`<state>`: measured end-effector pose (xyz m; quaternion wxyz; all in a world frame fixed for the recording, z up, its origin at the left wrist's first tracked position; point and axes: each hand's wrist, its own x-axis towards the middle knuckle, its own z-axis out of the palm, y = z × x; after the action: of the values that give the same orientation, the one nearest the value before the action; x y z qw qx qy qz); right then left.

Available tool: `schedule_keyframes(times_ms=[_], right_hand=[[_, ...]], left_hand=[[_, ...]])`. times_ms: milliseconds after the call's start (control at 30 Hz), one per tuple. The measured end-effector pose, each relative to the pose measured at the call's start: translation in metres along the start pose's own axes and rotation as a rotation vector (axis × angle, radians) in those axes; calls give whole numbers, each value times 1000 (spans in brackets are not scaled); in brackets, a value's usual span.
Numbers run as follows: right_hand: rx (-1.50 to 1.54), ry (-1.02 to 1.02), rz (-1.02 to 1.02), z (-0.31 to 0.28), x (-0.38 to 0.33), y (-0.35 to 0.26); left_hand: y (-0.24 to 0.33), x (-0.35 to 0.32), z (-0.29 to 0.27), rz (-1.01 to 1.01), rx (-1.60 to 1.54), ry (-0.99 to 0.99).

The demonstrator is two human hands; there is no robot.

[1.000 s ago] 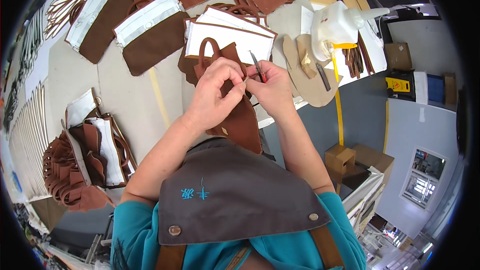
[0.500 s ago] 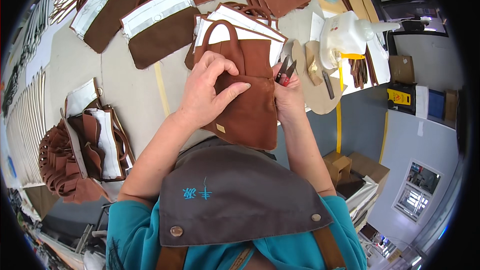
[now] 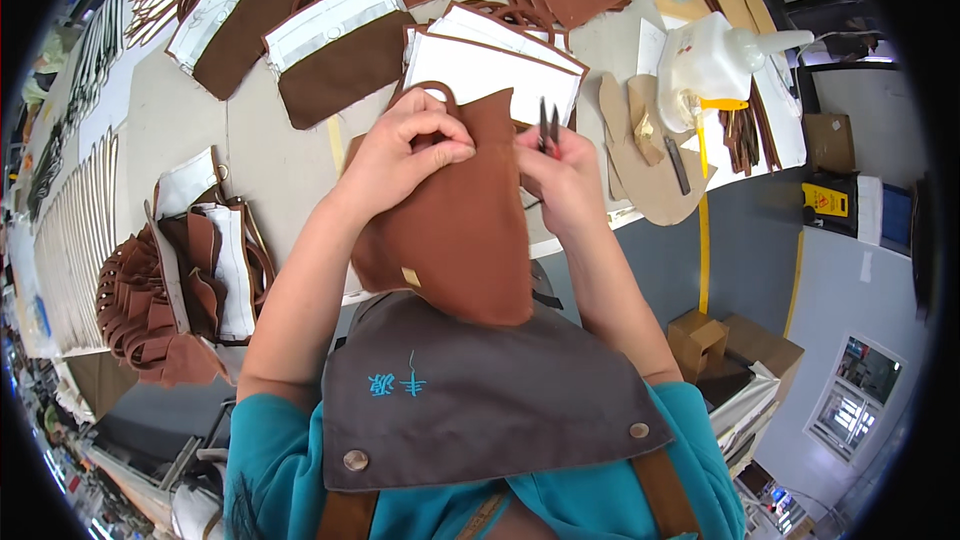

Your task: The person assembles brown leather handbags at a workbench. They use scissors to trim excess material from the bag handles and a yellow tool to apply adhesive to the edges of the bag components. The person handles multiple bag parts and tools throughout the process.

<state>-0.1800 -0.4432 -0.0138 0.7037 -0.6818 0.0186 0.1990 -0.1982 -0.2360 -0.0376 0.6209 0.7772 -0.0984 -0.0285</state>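
Observation:
A brown leather bag panel [image 3: 455,230] hangs in front of my apron, with a small pale tag low on its face. My left hand [image 3: 405,150] pinches it near the top, below a rounded leather handle [image 3: 440,90]. At the panel's right edge, my right hand [image 3: 567,180] is closed around small thread snips [image 3: 547,128] with dark blades pointing up and a bit of red at the grip. Its fingertips are at the leather edge, partly hidden behind it. Just beyond lie white-faced, brown-edged panels [image 3: 480,70] in a stack.
Two dark brown pieces with white strips [image 3: 340,65] lie at the far left. A half-made bag [image 3: 230,270] and a brown leather pile [image 3: 140,315] sit near left. At right stand a white bottle [image 3: 700,65] and a yellow-handled brush [image 3: 703,145]; cardboard boxes [image 3: 700,340] are below the table.
The bag panel has swung lower and nearer my apron, its top corner now pointing up. My left hand has shifted left; the snips have turned more upright in my right hand.

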Motion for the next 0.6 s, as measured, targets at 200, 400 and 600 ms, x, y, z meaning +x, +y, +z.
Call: schedule_keyframes(times_ms=[200, 400, 600], right_hand=[[-181, -16, -85, 23, 12, 12], [-332, -41, -143, 34, 8, -2], [-421, -73, -166, 33, 9, -9]], left_hand=[[30, -18, 14, -93, -8, 124], [49, -32, 13, -196, -43, 173], [49, -26, 9, -210, 138, 158]])
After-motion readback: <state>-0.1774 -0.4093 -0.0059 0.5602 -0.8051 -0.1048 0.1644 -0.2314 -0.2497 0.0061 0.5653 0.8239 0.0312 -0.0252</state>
